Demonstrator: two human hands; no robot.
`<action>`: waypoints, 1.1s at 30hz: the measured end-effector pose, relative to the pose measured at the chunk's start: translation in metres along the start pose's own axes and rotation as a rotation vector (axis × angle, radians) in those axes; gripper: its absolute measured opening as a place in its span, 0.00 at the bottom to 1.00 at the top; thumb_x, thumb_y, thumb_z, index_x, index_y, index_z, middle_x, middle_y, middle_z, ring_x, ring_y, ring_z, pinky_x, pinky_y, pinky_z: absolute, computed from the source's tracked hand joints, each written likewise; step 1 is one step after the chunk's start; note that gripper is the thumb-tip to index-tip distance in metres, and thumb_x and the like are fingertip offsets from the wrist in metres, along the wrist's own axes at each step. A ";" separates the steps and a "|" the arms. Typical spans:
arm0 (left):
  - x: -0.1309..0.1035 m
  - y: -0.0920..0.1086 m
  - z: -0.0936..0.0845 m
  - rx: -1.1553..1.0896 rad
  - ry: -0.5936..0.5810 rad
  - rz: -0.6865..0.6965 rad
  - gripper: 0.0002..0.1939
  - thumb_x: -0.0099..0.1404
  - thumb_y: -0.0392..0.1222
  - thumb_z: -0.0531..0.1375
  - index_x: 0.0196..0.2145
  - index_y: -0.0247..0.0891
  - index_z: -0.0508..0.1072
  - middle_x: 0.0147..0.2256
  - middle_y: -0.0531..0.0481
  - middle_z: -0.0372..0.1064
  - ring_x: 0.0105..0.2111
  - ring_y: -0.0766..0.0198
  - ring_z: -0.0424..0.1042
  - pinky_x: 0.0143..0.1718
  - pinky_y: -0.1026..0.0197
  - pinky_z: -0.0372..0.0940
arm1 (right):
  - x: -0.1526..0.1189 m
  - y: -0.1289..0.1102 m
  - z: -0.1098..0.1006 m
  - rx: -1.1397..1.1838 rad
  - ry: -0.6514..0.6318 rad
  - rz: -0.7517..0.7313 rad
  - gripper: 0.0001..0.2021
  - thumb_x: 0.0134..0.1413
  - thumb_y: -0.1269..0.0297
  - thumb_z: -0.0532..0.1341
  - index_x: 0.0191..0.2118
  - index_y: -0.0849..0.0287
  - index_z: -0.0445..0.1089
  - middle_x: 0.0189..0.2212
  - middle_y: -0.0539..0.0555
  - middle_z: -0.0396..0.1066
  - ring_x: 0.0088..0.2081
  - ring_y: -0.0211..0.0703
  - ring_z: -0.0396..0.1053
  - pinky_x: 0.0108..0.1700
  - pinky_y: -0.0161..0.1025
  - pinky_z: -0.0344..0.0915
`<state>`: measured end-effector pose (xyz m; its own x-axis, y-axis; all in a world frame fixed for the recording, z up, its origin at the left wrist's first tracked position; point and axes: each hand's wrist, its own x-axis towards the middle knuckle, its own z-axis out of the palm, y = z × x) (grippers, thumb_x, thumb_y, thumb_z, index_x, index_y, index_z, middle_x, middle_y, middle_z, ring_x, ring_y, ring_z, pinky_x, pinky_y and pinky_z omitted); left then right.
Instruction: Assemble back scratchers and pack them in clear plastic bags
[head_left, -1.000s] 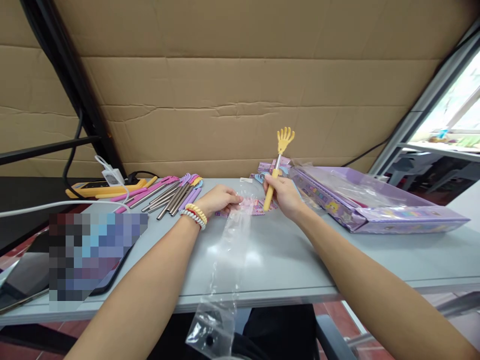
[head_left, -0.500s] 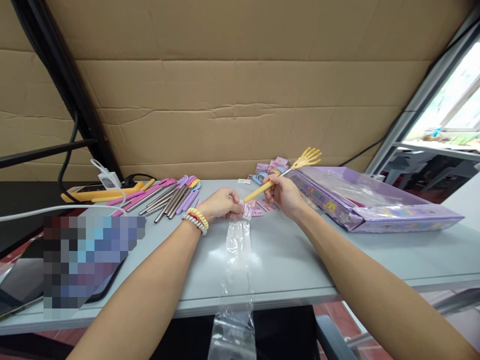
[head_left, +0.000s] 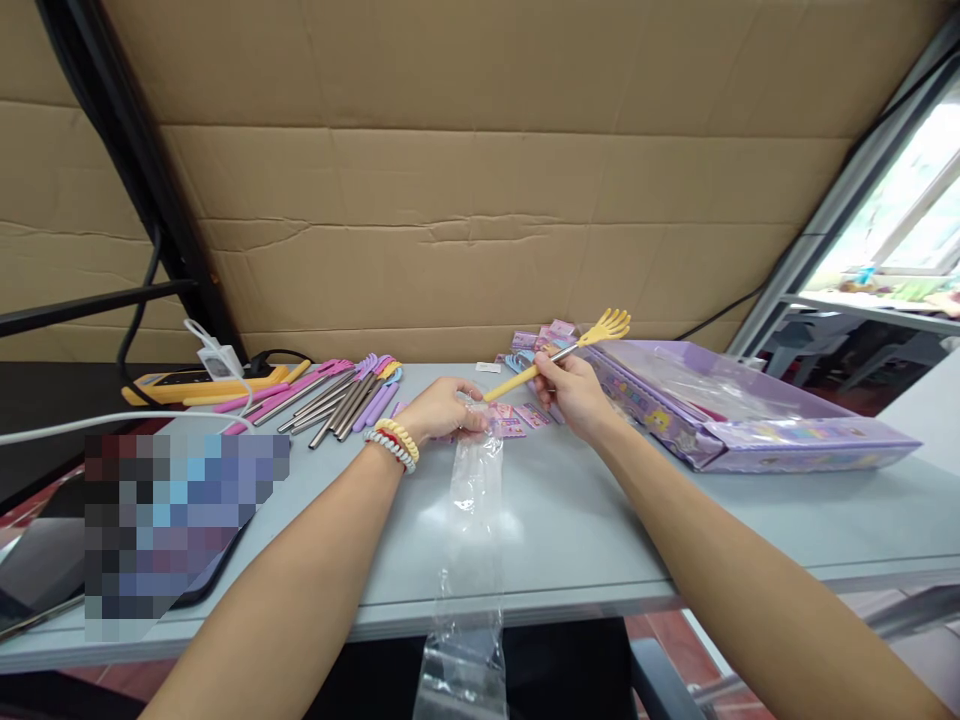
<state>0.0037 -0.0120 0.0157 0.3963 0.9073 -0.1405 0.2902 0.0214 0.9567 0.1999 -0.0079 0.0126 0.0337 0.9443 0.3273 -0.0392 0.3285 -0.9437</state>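
My right hand point(head_left: 574, 390) grips a yellow back scratcher point(head_left: 559, 352) by its metal shaft, tilted so the claw head points up and right and the yellow handle points down toward the bag's mouth. My left hand point(head_left: 442, 408) pinches the far open end of a long clear plastic bag point(head_left: 472, 520) that lies flat on the grey table point(head_left: 675, 520) and hangs over the front edge. Small pink cards point(head_left: 521, 415) lie under and beside the hands.
A row of more back scratchers point(head_left: 341, 390) with pink, purple and yellow handles lies at the back left, beside a yellow power strip point(head_left: 202, 378) with a white plug. A purple flat box point(head_left: 720, 415) sits at the right. A dark tablet point(head_left: 45, 570) rests at the front left. Cardboard lines the wall behind.
The scratcher went from upright to tilted, handle end down toward the bag's mouth. My left hand kept hold of the bag's end, and the bag straightened on the table.
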 end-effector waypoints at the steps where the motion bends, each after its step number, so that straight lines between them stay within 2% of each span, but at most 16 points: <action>1: 0.001 -0.001 -0.001 0.004 -0.009 0.006 0.24 0.47 0.31 0.66 0.42 0.35 0.64 0.19 0.53 0.68 0.20 0.65 0.69 0.22 0.66 0.60 | 0.000 0.000 0.000 -0.003 0.001 0.003 0.20 0.40 0.48 0.65 0.25 0.58 0.59 0.15 0.44 0.59 0.14 0.29 0.53 0.15 0.32 0.50; 6: 0.002 -0.005 -0.004 0.055 -0.073 0.075 0.25 0.47 0.35 0.67 0.42 0.34 0.64 0.20 0.52 0.69 0.21 0.66 0.68 0.21 0.66 0.58 | 0.002 -0.001 0.001 0.015 0.073 0.024 0.16 0.41 0.54 0.65 0.25 0.58 0.60 0.15 0.44 0.59 0.15 0.30 0.54 0.15 0.30 0.52; 8: 0.000 -0.003 -0.004 0.056 -0.119 0.095 0.27 0.47 0.35 0.67 0.45 0.34 0.64 0.20 0.54 0.68 0.21 0.67 0.67 0.21 0.66 0.57 | 0.003 -0.002 0.000 0.077 0.130 0.024 0.12 0.41 0.59 0.63 0.24 0.58 0.59 0.16 0.46 0.61 0.17 0.32 0.58 0.17 0.31 0.56; 10: -0.003 -0.001 -0.003 0.032 -0.182 0.101 0.32 0.47 0.35 0.67 0.49 0.32 0.61 0.20 0.54 0.68 0.20 0.68 0.67 0.22 0.66 0.57 | 0.004 -0.006 -0.003 0.128 0.120 0.055 0.10 0.41 0.61 0.60 0.22 0.58 0.58 0.17 0.49 0.63 0.19 0.35 0.61 0.17 0.33 0.59; 12: -0.005 0.001 -0.002 0.002 -0.246 0.097 0.36 0.47 0.34 0.67 0.53 0.31 0.59 0.20 0.55 0.68 0.20 0.68 0.67 0.23 0.65 0.59 | 0.002 -0.010 -0.005 0.109 0.037 0.126 0.11 0.41 0.60 0.59 0.20 0.58 0.57 0.18 0.52 0.65 0.17 0.36 0.61 0.13 0.34 0.55; 15: -0.007 0.002 0.000 -0.027 -0.334 0.103 0.37 0.46 0.35 0.68 0.53 0.31 0.58 0.21 0.54 0.67 0.21 0.68 0.68 0.24 0.64 0.60 | -0.004 -0.014 -0.006 -0.081 -0.120 0.181 0.15 0.43 0.56 0.61 0.20 0.58 0.57 0.17 0.51 0.65 0.13 0.32 0.56 0.10 0.32 0.44; 19: -0.006 0.002 0.004 -0.046 -0.401 0.124 0.32 0.45 0.37 0.69 0.47 0.33 0.61 0.22 0.53 0.69 0.22 0.67 0.69 0.24 0.65 0.61 | -0.013 -0.012 -0.001 -0.266 -0.397 0.184 0.23 0.34 0.61 0.69 0.19 0.57 0.50 0.12 0.45 0.58 0.14 0.29 0.55 0.13 0.29 0.44; 21: -0.006 0.002 0.006 -0.078 -0.423 0.136 0.29 0.46 0.38 0.69 0.44 0.35 0.62 0.25 0.50 0.71 0.23 0.67 0.69 0.25 0.64 0.63 | -0.015 -0.011 0.003 -0.215 -0.468 0.213 0.26 0.31 0.64 0.71 0.19 0.57 0.47 0.13 0.43 0.58 0.14 0.28 0.55 0.13 0.28 0.44; 22: -0.005 0.003 0.006 -0.118 -0.431 0.139 0.27 0.48 0.41 0.68 0.44 0.35 0.62 0.27 0.48 0.72 0.23 0.67 0.70 0.26 0.64 0.63 | -0.015 -0.010 0.005 -0.166 -0.464 0.222 0.25 0.30 0.65 0.71 0.20 0.57 0.47 0.14 0.43 0.58 0.14 0.28 0.55 0.13 0.28 0.45; 24: -0.005 0.005 0.005 -0.259 -0.427 0.135 0.23 0.54 0.48 0.64 0.42 0.36 0.62 0.29 0.44 0.73 0.24 0.65 0.71 0.28 0.62 0.65 | -0.012 -0.010 0.005 -0.028 -0.362 0.208 0.25 0.30 0.67 0.70 0.21 0.57 0.48 0.14 0.42 0.58 0.13 0.27 0.54 0.12 0.27 0.45; 27: -0.002 0.007 -0.002 -0.533 -0.322 0.145 0.22 0.61 0.58 0.52 0.43 0.36 0.61 0.30 0.40 0.74 0.26 0.59 0.73 0.29 0.59 0.66 | -0.003 -0.011 -0.001 0.219 -0.038 0.146 0.22 0.33 0.73 0.67 0.21 0.57 0.48 0.14 0.43 0.58 0.12 0.27 0.55 0.10 0.26 0.45; 30: 0.005 0.005 -0.008 -0.691 -0.124 0.179 0.18 0.65 0.53 0.48 0.44 0.37 0.61 0.32 0.41 0.74 0.28 0.59 0.74 0.33 0.57 0.66 | 0.007 -0.012 -0.011 0.384 0.262 0.160 0.18 0.37 0.80 0.61 0.22 0.57 0.48 0.15 0.44 0.61 0.12 0.25 0.54 0.09 0.23 0.45; 32: 0.011 0.001 -0.009 -0.648 0.032 0.142 0.13 0.64 0.48 0.48 0.41 0.38 0.62 0.33 0.42 0.73 0.31 0.59 0.73 0.37 0.55 0.65 | 0.011 -0.012 -0.015 0.422 0.402 0.190 0.16 0.38 0.83 0.57 0.23 0.57 0.49 0.15 0.45 0.62 0.13 0.26 0.57 0.09 0.22 0.45; 33: 0.015 -0.001 -0.010 -0.562 0.162 0.125 0.12 0.63 0.47 0.49 0.39 0.38 0.63 0.34 0.42 0.72 0.33 0.58 0.73 0.39 0.54 0.64 | 0.011 -0.012 -0.015 0.429 0.463 0.197 0.15 0.39 0.84 0.56 0.24 0.58 0.51 0.16 0.45 0.62 0.14 0.27 0.59 0.09 0.21 0.45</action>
<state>0.0008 0.0055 0.0156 0.2468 0.9689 -0.0196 -0.2732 0.0889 0.9578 0.2158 -0.0014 0.0272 0.4072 0.9133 0.0053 -0.4802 0.2191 -0.8494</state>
